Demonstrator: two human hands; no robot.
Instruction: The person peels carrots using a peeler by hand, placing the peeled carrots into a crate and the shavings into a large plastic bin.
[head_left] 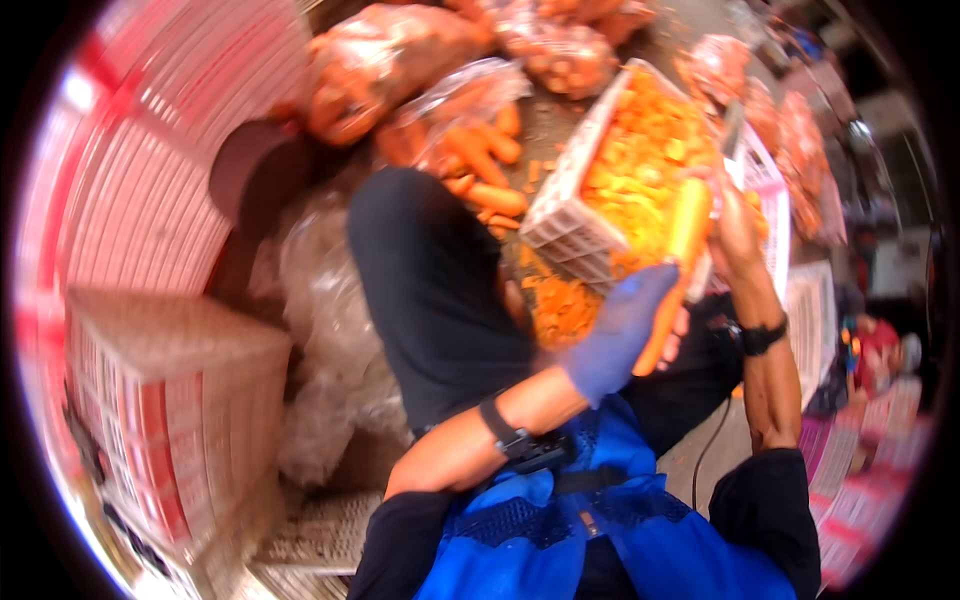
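While one hand (628,318) grips it, one carrot (688,225) slants.

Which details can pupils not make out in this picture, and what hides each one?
Head view: the right hand's exact grip, smeared by blur.
Head view: the palm of the left hand, hidden by the back of its blue glove.
Head view: the floor of the crate, covered by orange carrot pieces.
Head view: what the distant person in red is doing, too small and blurred.
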